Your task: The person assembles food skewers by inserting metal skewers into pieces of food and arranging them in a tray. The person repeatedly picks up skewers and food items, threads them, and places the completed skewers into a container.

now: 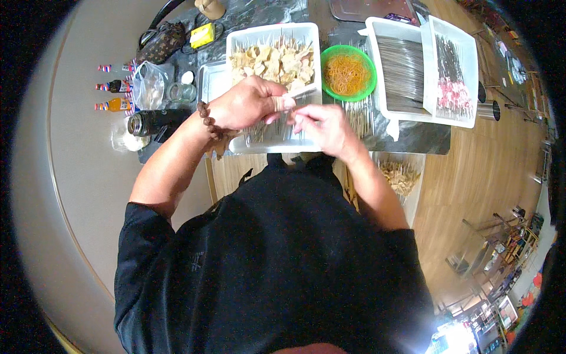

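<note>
Pale strip (304, 91) above the left tub (317, 59), pinched by thumb and fingers of left hand (250, 104); probably light, soft, tearable, best held by the edge. Right hand (325, 125) curled alongside, hold on anything impossible to tell. Pale pieces (280, 64) in the left tub, orange loops (346, 74) in the basket (372, 74), bare skewers (404, 74) in the middle tub (380, 88), pink-tipped ones (453, 94) in the right tub (473, 76).
</note>
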`<state>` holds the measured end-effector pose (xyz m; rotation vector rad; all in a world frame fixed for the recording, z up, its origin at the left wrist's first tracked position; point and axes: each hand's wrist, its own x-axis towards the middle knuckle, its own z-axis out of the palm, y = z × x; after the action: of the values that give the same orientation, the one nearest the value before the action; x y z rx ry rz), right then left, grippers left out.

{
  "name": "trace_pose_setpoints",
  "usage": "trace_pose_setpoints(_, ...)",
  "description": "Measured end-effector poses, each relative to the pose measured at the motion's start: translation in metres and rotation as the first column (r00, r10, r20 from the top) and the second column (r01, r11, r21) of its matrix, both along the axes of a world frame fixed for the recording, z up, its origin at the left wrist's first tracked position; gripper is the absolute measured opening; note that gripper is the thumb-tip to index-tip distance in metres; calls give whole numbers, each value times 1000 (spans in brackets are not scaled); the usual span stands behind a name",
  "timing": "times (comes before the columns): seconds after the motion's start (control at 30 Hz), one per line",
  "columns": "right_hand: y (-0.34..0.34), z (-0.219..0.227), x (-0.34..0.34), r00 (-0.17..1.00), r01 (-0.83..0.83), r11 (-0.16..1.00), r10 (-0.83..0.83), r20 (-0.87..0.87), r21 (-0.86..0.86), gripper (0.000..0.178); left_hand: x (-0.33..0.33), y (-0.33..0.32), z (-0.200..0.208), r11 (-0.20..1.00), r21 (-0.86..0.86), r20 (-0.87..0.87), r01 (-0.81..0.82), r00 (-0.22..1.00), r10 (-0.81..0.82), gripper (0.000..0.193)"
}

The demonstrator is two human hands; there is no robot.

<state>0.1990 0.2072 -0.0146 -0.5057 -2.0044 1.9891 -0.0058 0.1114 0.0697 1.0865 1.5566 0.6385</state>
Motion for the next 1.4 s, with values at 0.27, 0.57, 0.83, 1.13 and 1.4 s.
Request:
trace_pose_setpoints(0.27, -62, 50, 4, 940, 110, 923, 24, -341, 370, 9, -6, 16, 3, 935, -194, 117, -296, 940, 322, 32)
trace_pose_setpoints(0.57, 12, 8, -12, 944, 329, 802, -292, 154, -499, 11, 29, -18, -15, 900, -181, -848, 396, 401, -347, 18)
trace_pose_setpoints(0.83, -2, -85, -12, 802, 584, 624, -344, 488, -520, 16, 38, -20, -4, 922, 32, -837, 387, 514, -187, 15)
trace_pose_setpoints(1.13, -39, -41, -14, 874, 346, 811, -96, 476, -472, 8, 31, -28, -24, 958, 19, -846, 287, 515, -137, 14)
trace_pose_setpoints(1.4, -47, 2, -27, 970, 132, 808, 13, 241, -575, 15, 16, -48, -55, 924, -129, -789, 360, 528, -315, 20)
